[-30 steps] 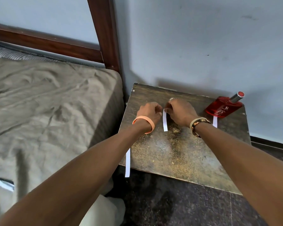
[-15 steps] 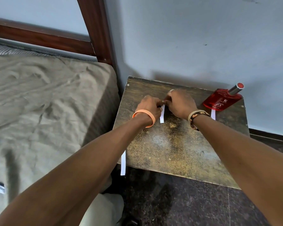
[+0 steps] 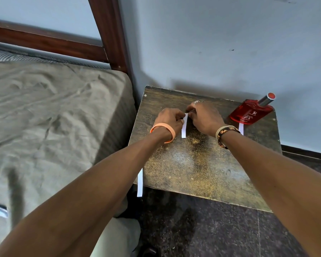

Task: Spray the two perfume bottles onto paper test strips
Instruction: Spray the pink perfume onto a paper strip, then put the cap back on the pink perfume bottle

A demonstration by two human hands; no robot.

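A white paper test strip (image 3: 183,127) lies on the worn wooden side table (image 3: 202,164) at its far middle. My left hand (image 3: 168,118) and my right hand (image 3: 205,116) meet at the strip's far end, and their fingertips pinch it from either side. A red perfume bottle (image 3: 251,113) with a silver neck and red cap stands at the table's far right corner. A second strip (image 3: 241,128) lies just in front of that bottle. A third strip (image 3: 140,182) hangs off the table's near left edge. No other perfume bottle shows.
A bed with a rumpled grey sheet (image 3: 44,117) fills the left side, its dark wooden bedpost (image 3: 109,34) beside the table. A pale blue wall (image 3: 220,43) stands right behind the table. Dark speckled floor (image 3: 211,229) lies in front.
The camera view shifted slightly. Both hands have stayed together at the far end of the middle strip, and the strip has tilted a little.
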